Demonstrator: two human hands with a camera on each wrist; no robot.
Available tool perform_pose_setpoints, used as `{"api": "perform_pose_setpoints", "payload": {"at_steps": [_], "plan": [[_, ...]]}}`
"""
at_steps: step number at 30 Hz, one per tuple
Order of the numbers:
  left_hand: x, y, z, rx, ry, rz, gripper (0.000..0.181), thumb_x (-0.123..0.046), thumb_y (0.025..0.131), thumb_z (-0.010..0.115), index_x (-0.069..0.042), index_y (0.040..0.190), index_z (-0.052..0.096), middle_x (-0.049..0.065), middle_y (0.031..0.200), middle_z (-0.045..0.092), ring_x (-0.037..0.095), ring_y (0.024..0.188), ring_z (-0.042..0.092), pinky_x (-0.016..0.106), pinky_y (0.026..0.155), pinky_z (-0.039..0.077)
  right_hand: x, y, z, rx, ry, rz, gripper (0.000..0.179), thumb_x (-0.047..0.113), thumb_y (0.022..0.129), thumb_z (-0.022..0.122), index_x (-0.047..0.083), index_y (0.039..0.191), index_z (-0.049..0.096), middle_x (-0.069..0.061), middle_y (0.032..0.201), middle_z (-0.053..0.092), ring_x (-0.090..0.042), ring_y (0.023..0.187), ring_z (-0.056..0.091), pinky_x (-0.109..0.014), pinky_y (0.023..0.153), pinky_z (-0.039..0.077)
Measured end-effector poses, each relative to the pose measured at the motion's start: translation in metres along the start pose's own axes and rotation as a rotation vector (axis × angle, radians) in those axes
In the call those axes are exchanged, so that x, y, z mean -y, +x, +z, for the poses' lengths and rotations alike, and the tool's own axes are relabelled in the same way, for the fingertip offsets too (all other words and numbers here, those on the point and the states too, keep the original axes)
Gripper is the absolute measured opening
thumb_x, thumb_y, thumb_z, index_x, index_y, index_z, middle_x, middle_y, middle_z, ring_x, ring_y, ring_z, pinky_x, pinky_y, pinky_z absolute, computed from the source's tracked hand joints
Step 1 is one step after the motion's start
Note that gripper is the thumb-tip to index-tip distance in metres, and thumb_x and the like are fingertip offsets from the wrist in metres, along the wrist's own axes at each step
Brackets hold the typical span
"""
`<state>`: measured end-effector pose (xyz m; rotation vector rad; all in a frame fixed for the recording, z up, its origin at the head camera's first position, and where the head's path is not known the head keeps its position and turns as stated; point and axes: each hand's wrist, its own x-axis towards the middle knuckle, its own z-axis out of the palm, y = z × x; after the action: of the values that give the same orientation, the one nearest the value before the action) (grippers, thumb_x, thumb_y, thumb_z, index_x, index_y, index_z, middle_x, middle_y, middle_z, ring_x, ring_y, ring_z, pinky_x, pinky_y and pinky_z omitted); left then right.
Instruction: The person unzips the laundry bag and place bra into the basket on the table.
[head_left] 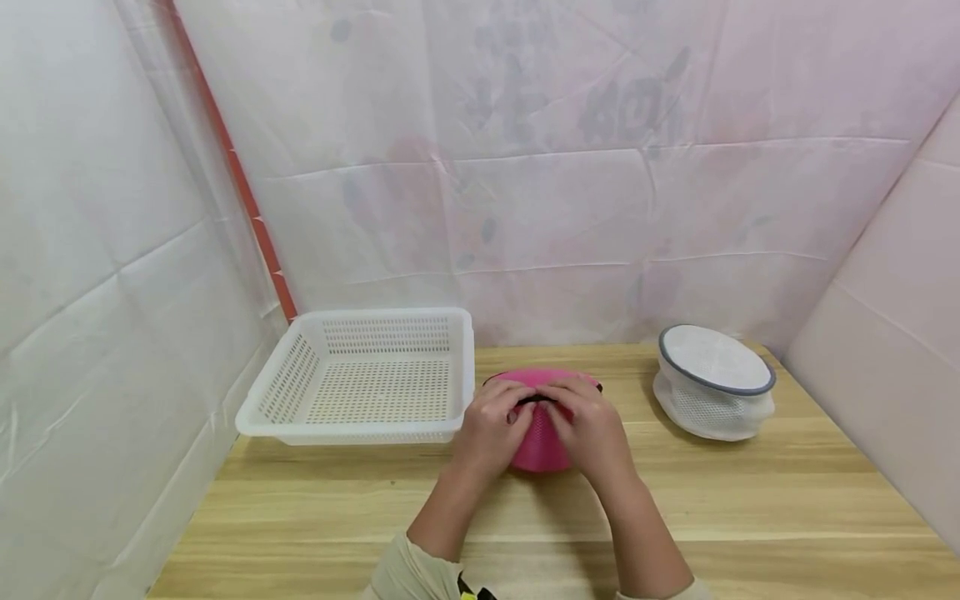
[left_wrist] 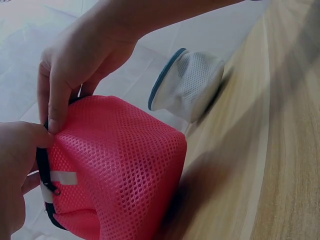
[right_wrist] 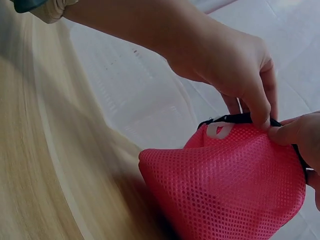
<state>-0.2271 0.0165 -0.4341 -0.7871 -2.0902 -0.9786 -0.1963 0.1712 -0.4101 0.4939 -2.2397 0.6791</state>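
A pink mesh laundry bag (head_left: pixel 542 454) with a black zippered edge (left_wrist: pixel 44 167) stands on the table between the two hands. My left hand (head_left: pixel 486 427) pinches that black edge from the left, thumb on the near side. From the right, my right hand (head_left: pixel 592 429) pinches the same edge, its thumb close to the left thumb. A zipper pull (left_wrist: pixel 56 191) and a white tab (left_wrist: pixel 65 178) show near the edge in the left wrist view. The mesh bulges below the hands, and the bag's inside is hidden.
At the back left of the wooden table (head_left: pixel 330 517) stands a white perforated plastic basket (head_left: pixel 352 430). A white mesh bag (head_left: pixel 712 408) with a grey-blue rim sits at the back right. Pale sheeting (head_left: pixel 540 208) hangs behind and along both sides.
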Motion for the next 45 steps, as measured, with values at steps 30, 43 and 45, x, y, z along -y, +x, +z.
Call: {"api": "perform_pose_setpoints", "payload": {"at_steps": [30,43,45], "plan": [[-0.001,-0.001,-0.003,-0.049,-0.014,0.003,0.021,-0.001,0.081,0.074,-0.004,0.102,0.076,0.003,0.099,0.072,0.017,0.096,0.067,0.02,0.086,0.055,0.004,-0.002,0.008,-0.074,-0.042,-0.051,0.024,-0.01,0.073,0.078,0.001,0.095,0.077,-0.008,0.094,0.072,-0.024,0.092,0.069,-0.054,0.1,0.049],[-0.008,0.0,-0.004,0.012,-0.054,-0.002,0.023,-0.004,0.083,0.076,-0.004,0.106,0.075,0.005,0.105,0.075,0.019,0.099,0.069,0.025,0.089,0.056,-0.001,-0.003,0.001,-0.012,0.032,0.089,0.022,-0.006,0.076,0.079,0.005,0.095,0.078,-0.008,0.097,0.075,-0.025,0.094,0.072,-0.057,0.105,0.044],[-0.008,0.0,-0.004,0.022,-0.055,-0.005,0.027,-0.004,0.082,0.076,-0.004,0.109,0.074,0.005,0.107,0.073,0.019,0.101,0.068,0.025,0.089,0.056,-0.004,-0.002,0.0,-0.013,0.052,0.096,0.023,-0.008,0.076,0.077,0.005,0.096,0.077,-0.008,0.096,0.076,-0.025,0.093,0.072,-0.056,0.105,0.045]]}}
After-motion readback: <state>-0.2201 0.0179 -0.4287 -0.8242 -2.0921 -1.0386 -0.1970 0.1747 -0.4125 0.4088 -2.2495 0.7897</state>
